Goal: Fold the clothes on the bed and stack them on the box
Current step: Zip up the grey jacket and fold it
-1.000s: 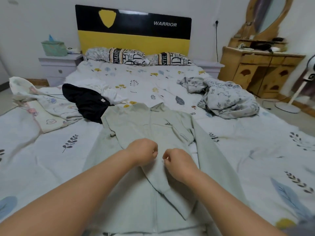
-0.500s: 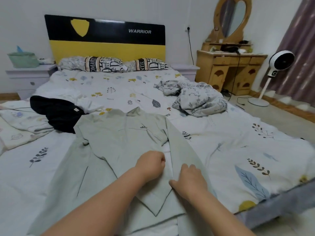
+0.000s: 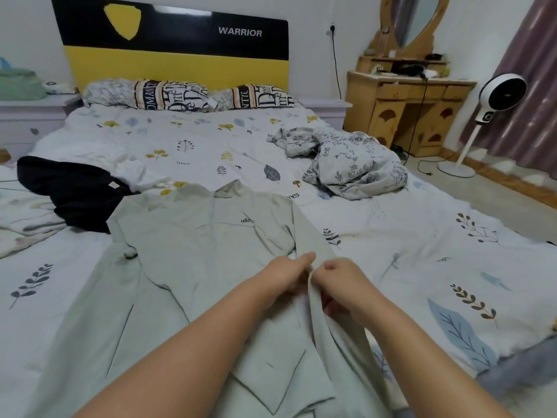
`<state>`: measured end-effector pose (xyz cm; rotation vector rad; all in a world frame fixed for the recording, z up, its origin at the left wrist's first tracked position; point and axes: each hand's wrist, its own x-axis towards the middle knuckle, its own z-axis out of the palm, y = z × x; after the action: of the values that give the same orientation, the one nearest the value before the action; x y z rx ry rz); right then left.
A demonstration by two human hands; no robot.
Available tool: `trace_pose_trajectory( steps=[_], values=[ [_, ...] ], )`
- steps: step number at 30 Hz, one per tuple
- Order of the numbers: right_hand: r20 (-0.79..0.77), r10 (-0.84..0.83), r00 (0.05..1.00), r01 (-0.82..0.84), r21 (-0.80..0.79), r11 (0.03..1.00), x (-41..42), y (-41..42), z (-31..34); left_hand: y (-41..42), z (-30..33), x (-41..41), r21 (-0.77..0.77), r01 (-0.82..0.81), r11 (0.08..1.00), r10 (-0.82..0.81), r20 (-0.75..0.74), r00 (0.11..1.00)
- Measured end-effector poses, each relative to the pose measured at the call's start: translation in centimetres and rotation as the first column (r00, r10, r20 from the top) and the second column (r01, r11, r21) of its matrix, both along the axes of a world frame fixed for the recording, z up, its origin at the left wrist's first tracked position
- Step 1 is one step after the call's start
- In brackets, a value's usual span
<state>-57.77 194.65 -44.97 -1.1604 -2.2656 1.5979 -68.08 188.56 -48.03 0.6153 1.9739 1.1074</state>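
- Low in the frame, two bare forearms reach up toward the centre, over the pale green jacket (image 3: 193, 260) that lies spread front-up on the bed (image 3: 407, 236).
- The left hand (image 3: 283, 276) sits just right of centre, fingers stretched forward and pinching the raised edge of the jacket's right-side sleeve (image 3: 319, 297).
- The right hand (image 3: 340, 282) is just beside it, thumb and fingers curled round the same fold of sleeve; the two hands nearly touch.
- The jacket's collar points toward the upper centre of the frame, with a small dark logo on the chest.
- At centre left, touching the jacket's shoulder, lies a crumpled black garment (image 3: 78, 191).
- At centre right, well apart from the jacket, is a bunched floral-print cloth (image 3: 349, 164).
- Farther up, two lettered pillows (image 3: 168, 95) rest against a black-and-yellow headboard (image 3: 174, 46).
- At upper right stand a wooden dressing table (image 3: 404, 107) and a white fan (image 3: 500, 95).
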Motion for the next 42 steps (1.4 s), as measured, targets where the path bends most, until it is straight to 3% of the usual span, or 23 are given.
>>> trace_pose_trajectory(
  steps=[2,3,7,9,11,14,16,18,21,24,27,29,31,33,34,35,37,42],
  values=[
    [-0.148,0.010,0.989,-0.027,-0.115,0.993,-0.9,-0.5,2.0,-0.7,1.9,-0.4,0.190,-0.041,0.981,-0.021,0.310,0.950],
    [-0.219,0.019,0.975,-0.056,-0.165,0.985,-1.5,-0.8,2.8,-1.1,3.0,-0.9,0.265,-0.086,0.960,-0.021,0.376,0.927],
    [-0.409,0.054,0.911,-0.156,-0.219,0.963,-4.0,-2.0,4.7,-2.4,5.7,-4.0,0.397,-0.238,0.887,0.164,0.211,0.964],
    [-0.405,0.095,0.909,-0.167,-0.146,0.975,-5.3,-2.5,4.4,-3.5,5.7,-5.8,0.411,-0.383,0.827,0.277,0.296,0.914],
    [-0.283,0.189,0.940,-0.177,0.066,0.982,-6.4,-2.8,3.6,-5.1,4.6,-6.9,0.347,-0.426,0.836,0.245,0.459,0.854],
    [-0.009,0.289,0.957,-0.270,0.335,0.903,-7.1,-2.8,1.7,-7.4,2.5,-7.2,0.182,-0.200,0.963,0.070,0.547,0.834],
    [0.059,0.291,0.955,-0.294,0.335,0.895,-7.1,-2.9,0.6,-8.1,1.3,-6.3,0.170,-0.105,0.980,-0.010,0.565,0.825],
    [0.065,0.273,0.960,-0.279,0.323,0.904,-7.1,-3.1,0.2,-7.7,0.4,-5.5,0.238,-0.108,0.965,-0.027,0.503,0.864],
    [0.186,0.199,0.962,-0.262,0.428,0.865,-6.7,-2.8,-0.1,-6.6,0.6,-4.2,0.325,-0.233,0.917,0.093,0.393,0.915],
    [0.375,0.172,0.911,-0.350,0.480,0.804,-5.6,-2.6,0.1,-6.1,1.9,-5.0,0.415,-0.397,0.819,0.217,0.417,0.883],
    [0.314,0.273,0.909,-0.390,0.411,0.824,-5.2,-3.2,0.0,-6.9,3.5,-7.1,0.450,-0.458,0.767,0.220,0.486,0.846],
    [0.153,0.333,0.930,-0.367,0.374,0.852,-5.5,-4.2,0.1,-8.0,4.4,-8.1,0.415,-0.441,0.796,0.188,0.523,0.831],
    [0.017,0.375,0.927,-0.369,0.222,0.902,-6.0,-5.4,0.5,-9.3,4.9,-9.0,0.329,-0.436,0.838,0.239,0.496,0.835],
    [0.051,0.437,0.898,-0.438,0.007,0.899,-6.3,-6.6,1.0,-10.8,4.4,-10.7,0.174,-0.459,0.871,0.426,0.198,0.883],
    [0.146,0.476,0.867,-0.479,-0.016,0.878,-6.4,-7.0,1.1,-11.6,3.9,-11.4,0.067,-0.462,0.884,0.464,-0.011,0.886],
    [0.257,0.481,0.838,-0.508,0.045,0.860,-6.6,-7.1,1.0,-12.4,3.5,-11.7,-0.048,-0.441,0.896,0.425,-0.193,0.885],
    [0.376,0.374,0.848,-0.488,0.277,0.828,-7.4,-6.7,0.7,-13.7,3.1,-11.6,-0.246,-0.374,0.894,0.278,-0.350,0.895],
    [0.320,0.113,0.941,-0.286,0.569,0.771,-10.1,-3.6,-0.3,-15.5,2.8,-10.2,-0.510,-0.172,0.843,0.016,-0.295,0.955]
  ],
)
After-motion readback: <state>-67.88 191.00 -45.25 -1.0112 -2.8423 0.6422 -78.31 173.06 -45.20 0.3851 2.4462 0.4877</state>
